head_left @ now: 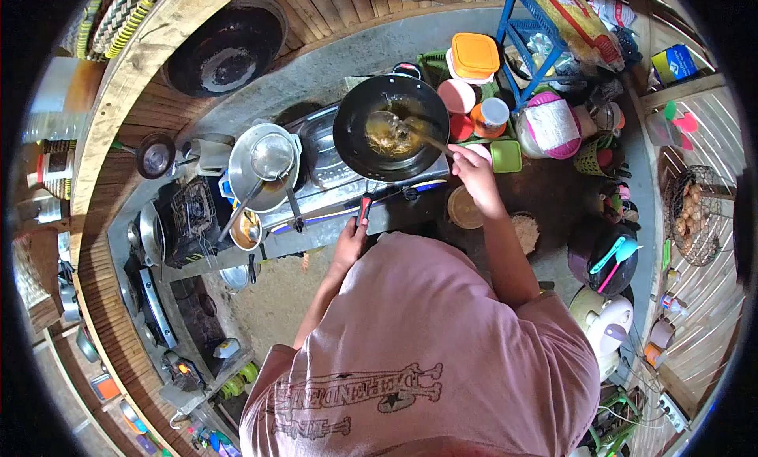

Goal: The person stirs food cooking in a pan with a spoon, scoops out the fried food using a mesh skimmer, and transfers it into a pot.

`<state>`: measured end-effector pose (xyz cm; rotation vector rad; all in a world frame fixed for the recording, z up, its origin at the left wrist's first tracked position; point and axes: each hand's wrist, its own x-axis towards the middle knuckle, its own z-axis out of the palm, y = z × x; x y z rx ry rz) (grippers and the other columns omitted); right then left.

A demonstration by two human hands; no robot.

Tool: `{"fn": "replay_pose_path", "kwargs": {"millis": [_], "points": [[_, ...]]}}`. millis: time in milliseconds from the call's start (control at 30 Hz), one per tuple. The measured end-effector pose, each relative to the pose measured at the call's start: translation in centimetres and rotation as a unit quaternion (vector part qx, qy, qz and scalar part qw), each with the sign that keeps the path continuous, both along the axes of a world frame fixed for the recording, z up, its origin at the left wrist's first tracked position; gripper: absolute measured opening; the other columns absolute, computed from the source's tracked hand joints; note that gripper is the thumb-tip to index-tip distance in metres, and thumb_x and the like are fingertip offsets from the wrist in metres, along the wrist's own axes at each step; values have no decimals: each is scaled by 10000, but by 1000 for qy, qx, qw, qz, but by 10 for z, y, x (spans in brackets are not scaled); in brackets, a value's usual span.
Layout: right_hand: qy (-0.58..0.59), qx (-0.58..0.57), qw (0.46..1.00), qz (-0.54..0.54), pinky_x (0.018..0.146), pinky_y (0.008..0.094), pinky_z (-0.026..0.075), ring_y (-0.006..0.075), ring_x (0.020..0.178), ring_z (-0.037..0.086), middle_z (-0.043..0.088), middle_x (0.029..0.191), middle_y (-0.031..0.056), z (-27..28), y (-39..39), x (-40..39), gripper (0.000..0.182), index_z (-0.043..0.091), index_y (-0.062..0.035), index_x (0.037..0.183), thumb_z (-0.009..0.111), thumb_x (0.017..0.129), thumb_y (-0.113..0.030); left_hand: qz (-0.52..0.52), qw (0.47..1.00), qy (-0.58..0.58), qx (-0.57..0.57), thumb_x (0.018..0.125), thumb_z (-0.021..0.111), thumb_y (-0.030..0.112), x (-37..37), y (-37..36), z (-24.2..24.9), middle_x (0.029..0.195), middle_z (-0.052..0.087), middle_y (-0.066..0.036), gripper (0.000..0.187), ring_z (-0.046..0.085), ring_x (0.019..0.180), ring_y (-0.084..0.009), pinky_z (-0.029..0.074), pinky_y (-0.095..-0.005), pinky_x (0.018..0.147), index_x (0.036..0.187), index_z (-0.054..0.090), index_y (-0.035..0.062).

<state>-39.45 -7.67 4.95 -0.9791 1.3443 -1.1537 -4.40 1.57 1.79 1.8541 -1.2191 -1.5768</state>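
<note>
A black wok [355, 113] sits on the steel gas stove [320, 153]. Brown, oily food [392, 137] lies in its middle. My right hand [472, 178] is closed around the handle of a long cooking spatula [429, 139], whose head rests in the food, so its exact shape is partly hidden. At the wok's near side, my left hand [348, 244] grips the red and black wok handle [364, 210].
Left of the wok, a metal pot [237, 161] holds a strainer [272, 157]. Lidded tubs, one with an orange lid [475, 56], crowd the right. Beyond them stand a blue rack [513, 42], a dark pot [580, 255] and a rice cooker [604, 323].
</note>
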Motion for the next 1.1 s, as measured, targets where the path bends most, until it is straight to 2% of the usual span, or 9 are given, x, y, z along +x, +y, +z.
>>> {"fn": "replay_pose_path", "kwargs": {"millis": [200,300,433,533,700,733,833,1000,1100], "points": [[-11,-37,997,-59,613,239,420,75,647,504,553,715,-17,-12,1,-23,310,633,-15,1274,550,1007,-150,8,1000,10,15,1008,552,421,7,-2,-6,619,490,8,361,438,516,-102,342,-291,468,967,506,65],[78,-5,996,-34,625,243,435,75,650,527,581,699,-3,-35,-5,-19,348,590,-6,1318,530,1024,-182,-5,1000,-21,-3,1007,551,423,7,-3,-6,612,489,11,360,445,517,-99,348,-286,473,979,517,66],[-47,83,995,18,616,231,427,82,622,518,567,691,-14,-22,0,10,354,590,-33,1328,528,1034,-218,-6,1000,-9,13,1007,546,430,10,-4,-9,618,497,8,368,459,529,-104,363,-289,486,996,528,63],[-3,70,996,52,618,233,426,82,634,515,559,696,-15,-17,4,10,338,609,-24,1303,529,1030,-206,-6,1000,-9,12,1003,548,438,13,-3,-12,626,505,4,380,467,540,-111,371,-300,497,1005,532,59],[137,-74,987,31,670,254,458,97,671,532,563,725,6,-3,7,-15,314,640,-56,1283,548,1005,-169,-18,1000,-22,-2,993,555,452,20,-4,-18,631,515,-3,403,474,555,-121,379,-314,512,1006,529,51],[199,-104,974,15,694,267,476,107,682,547,595,785,35,7,9,-18,313,633,-41,1280,535,1000,-143,-9,1000,-13,-14,1012,556,402,18,-4,-17,603,440,44,320,387,496,-73,301,-275,450,968,513,88],[262,-71,962,2,687,280,484,111,693,559,626,855,55,15,13,-27,315,625,-28,1280,513,1003,-129,-21,999,-36,-33,1006,560,406,16,-6,-7,607,447,35,330,389,501,-83,303,-285,454,960,506,83],[91,68,993,26,556,252,422,75,578,514,565,654,6,2,26,-15,338,618,-15,1287,503,1029,-201,-17,998,-52,-44,1001,551,428,19,-5,-8,606,449,23,366,412,523,-100,318,-301,472,894,501,82],[18,76,996,44,577,241,410,67,617,505,562,687,-10,2,33,-11,332,620,-16,1285,521,1031,-205,-10,998,-57,-35,993,556,447,18,-5,-2,611,485,-2,386,455,547,-121,355,-316,498,907,508,74]]}}
